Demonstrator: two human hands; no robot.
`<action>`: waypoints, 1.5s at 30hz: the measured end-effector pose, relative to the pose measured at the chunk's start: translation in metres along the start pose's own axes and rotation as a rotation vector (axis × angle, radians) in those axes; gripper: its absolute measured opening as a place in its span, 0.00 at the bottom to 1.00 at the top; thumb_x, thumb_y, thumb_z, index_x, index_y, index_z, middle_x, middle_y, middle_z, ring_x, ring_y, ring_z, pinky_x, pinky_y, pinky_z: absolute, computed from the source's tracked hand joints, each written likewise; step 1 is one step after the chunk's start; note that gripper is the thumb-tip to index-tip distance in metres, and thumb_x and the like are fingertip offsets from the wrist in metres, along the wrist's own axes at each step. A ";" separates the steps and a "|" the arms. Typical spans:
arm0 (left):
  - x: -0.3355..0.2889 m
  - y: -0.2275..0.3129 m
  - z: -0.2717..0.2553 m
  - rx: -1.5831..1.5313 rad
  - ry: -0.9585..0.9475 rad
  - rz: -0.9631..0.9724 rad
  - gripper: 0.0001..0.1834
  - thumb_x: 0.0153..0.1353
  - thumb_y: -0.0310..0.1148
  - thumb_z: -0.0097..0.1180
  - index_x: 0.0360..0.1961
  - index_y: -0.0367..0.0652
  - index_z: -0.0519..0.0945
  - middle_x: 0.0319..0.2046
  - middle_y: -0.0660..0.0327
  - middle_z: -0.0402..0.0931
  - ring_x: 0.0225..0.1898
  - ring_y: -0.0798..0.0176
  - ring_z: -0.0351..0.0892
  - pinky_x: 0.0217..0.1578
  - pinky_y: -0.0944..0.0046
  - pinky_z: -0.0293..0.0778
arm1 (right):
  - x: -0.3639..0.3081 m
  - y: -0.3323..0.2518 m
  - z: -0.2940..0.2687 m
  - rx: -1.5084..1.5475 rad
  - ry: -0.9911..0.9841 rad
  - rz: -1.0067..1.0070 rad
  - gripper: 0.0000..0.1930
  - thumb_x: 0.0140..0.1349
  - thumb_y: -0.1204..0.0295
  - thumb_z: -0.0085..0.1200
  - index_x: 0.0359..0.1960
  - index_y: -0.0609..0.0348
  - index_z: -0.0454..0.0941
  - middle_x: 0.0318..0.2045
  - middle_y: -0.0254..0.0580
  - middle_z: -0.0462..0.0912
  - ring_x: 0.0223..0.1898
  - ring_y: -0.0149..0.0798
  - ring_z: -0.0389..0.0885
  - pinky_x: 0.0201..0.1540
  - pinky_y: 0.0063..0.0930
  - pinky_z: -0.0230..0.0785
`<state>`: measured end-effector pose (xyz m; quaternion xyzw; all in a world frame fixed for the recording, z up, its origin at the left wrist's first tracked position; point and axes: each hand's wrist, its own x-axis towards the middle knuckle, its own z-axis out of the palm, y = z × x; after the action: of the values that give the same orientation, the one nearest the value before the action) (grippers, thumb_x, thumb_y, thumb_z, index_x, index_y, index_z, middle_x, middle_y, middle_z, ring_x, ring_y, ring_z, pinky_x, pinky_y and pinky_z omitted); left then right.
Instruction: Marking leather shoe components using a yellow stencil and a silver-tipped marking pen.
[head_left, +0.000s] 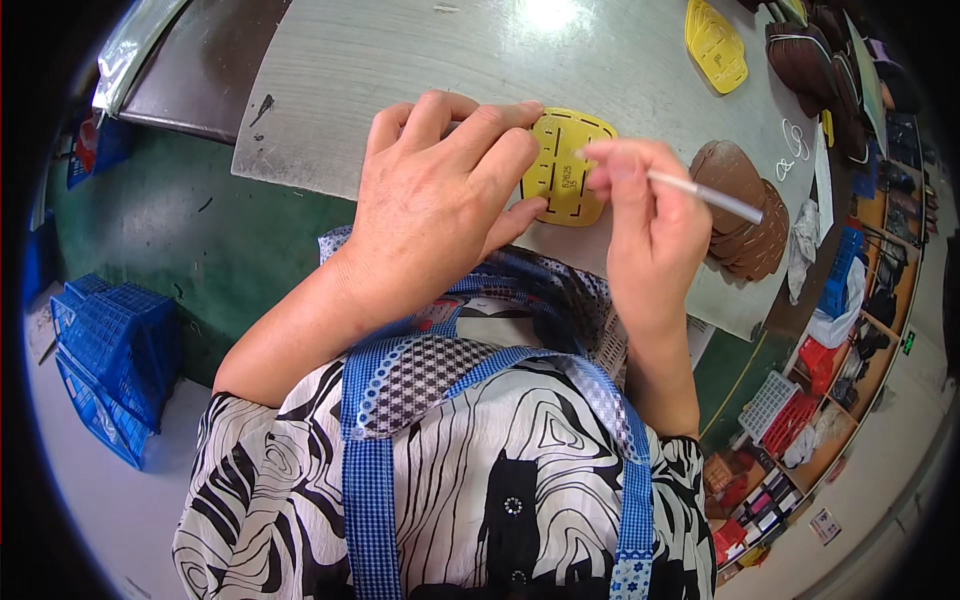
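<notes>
A yellow slotted template (567,185) lies on the grey work table in front of me. My left hand (445,180) holds it down at its left side, the index fingertip at the far edge and the thumb at the near edge. Whatever is beneath the template is hidden. In my right hand (650,205) a thin pen with a pale barrel (712,192) is pinched, its tip end over the template's right part. Just right of that hand sits a fanned stack of brown cut pieces (745,215).
More yellow templates (716,48) lie stacked at the far right of the table (350,60). Brown bundles (805,65), white string (793,140) and a crumpled pale scrap (803,245) are along its right side. Blue crates (118,350) stand on the floor at left; shelves line the right.
</notes>
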<state>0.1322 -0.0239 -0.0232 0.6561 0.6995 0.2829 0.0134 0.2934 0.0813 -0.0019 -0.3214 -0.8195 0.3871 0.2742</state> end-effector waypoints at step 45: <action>0.001 0.004 -0.001 0.084 -0.045 0.035 0.22 0.59 0.39 0.68 0.56 0.70 0.86 0.60 0.71 0.75 0.53 0.59 0.73 0.54 0.55 0.67 | -0.005 0.016 -0.014 -0.015 0.186 -0.071 0.11 0.76 0.72 0.51 0.37 0.64 0.83 0.29 0.42 0.83 0.28 0.33 0.81 0.32 0.28 0.72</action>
<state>0.1351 -0.0238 -0.0202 0.6743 0.6988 0.2387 -0.0037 0.3113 0.0920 -0.0077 -0.3287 -0.8042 0.3396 0.3604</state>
